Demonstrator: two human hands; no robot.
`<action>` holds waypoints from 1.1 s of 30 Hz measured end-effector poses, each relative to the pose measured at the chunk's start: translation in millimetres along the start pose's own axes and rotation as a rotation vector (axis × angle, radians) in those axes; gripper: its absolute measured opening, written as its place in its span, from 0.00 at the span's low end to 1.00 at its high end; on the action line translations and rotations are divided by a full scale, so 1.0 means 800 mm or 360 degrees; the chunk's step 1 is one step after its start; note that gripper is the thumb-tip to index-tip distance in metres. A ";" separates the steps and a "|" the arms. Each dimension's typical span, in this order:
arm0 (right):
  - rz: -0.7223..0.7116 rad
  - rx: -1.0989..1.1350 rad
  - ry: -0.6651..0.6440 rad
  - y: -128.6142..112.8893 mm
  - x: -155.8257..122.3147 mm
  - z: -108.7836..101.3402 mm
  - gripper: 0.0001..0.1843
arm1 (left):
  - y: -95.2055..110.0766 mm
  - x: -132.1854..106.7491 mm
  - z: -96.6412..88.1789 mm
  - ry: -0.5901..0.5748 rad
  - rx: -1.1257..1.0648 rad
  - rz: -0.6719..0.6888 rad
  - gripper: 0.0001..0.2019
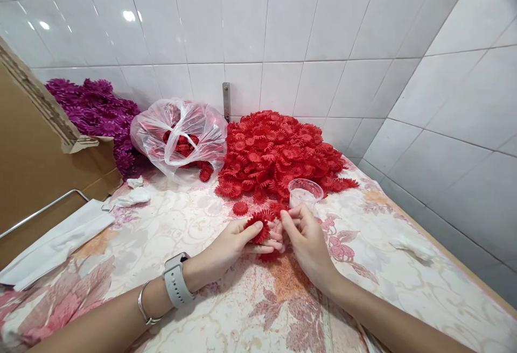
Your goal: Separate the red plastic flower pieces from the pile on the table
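Observation:
My left hand [242, 237] holds a red fabric flower [258, 231], with the thumb pressed on its face and the fingers beneath. Close beside it, my right hand [305, 234] has its thumb and forefinger pinched together at the flower's right; whatever they hold is too small to make out. Just beyond the right hand stands a clear plastic cup [306, 194] with something whitish inside. A small dark red flower centre [240, 209] lies on the cloth past my left hand. Behind the cup rises a large heap of red fabric flowers [278, 154].
A clear plastic bag [177, 143] of dark red pieces sits left of the heap. Purple flowers [92, 111] are piled farther left, behind a cardboard box [36, 170]. White folded paper [60, 240] lies at the left. A flowered tablecloth [181, 299] covers the table, against tiled walls.

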State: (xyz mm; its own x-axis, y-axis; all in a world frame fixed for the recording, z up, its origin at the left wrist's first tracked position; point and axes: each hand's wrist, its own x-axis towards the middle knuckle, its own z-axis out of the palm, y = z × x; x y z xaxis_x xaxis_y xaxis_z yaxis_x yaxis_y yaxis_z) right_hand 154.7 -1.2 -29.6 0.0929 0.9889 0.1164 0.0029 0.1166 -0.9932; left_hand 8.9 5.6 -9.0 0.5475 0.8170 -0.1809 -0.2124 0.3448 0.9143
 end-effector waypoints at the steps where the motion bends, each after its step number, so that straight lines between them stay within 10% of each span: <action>1: 0.0023 -0.0003 -0.0012 0.000 0.001 0.000 0.16 | 0.000 0.000 0.000 0.0009 -0.0016 0.0014 0.13; 18: -0.0059 0.0035 -0.0110 -0.003 -0.006 -0.001 0.13 | -0.007 0.000 -0.007 0.0131 0.0346 -0.0168 0.22; 26: -0.0202 -0.0225 -0.0629 -0.005 -0.013 -0.001 0.08 | -0.010 0.000 -0.014 0.0190 0.0418 -0.0099 0.22; 33: -0.0007 -0.0080 -0.0059 -0.005 -0.002 -0.003 0.13 | -0.005 -0.001 -0.002 -0.0059 0.0081 0.0000 0.13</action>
State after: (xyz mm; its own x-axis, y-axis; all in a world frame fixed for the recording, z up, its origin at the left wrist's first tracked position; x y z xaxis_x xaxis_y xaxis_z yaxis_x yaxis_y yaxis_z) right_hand 157.2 -3.7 -26.1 0.0556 0.9912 0.1197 0.0533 0.1168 -0.9917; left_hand 7.8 4.6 -13.3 0.5773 0.7990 -0.1684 -0.1714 0.3202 0.9317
